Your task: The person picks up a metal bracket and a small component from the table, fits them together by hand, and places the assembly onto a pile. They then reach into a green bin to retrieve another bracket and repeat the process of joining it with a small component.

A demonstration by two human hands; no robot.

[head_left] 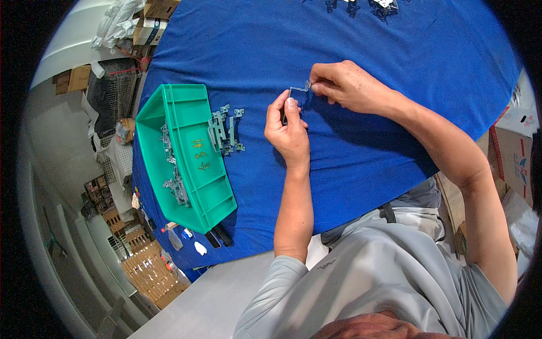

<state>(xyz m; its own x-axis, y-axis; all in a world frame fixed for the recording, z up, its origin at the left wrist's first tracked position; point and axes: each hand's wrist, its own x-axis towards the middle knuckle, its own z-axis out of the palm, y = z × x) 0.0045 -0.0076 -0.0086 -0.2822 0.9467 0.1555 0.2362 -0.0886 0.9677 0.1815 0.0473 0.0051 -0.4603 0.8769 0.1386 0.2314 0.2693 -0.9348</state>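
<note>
A small bent metal bracket (300,88) is held between my hands above the blue cloth. My left hand (289,133) pinches its lower left end between thumb and fingers. At the bracket's other end my right hand (351,87) is closed, its thumb and forefinger pressed together there; whether a smaller part sits between them is hidden. To the left of my hands lies a loose group of similar metal brackets (230,133). Beside them a green plastic bin (151,121) holds more metal pieces (176,186). Several small brass-coloured pieces (200,154) rest on the bin's near-side ledge.
A blue cloth (361,164) covers the table. Dark and shiny metal parts (385,4) lie at its far edge. Below the bin are a black object (217,237) and a white scrap (200,248). Cardboard boxes (515,150) stand right of the table.
</note>
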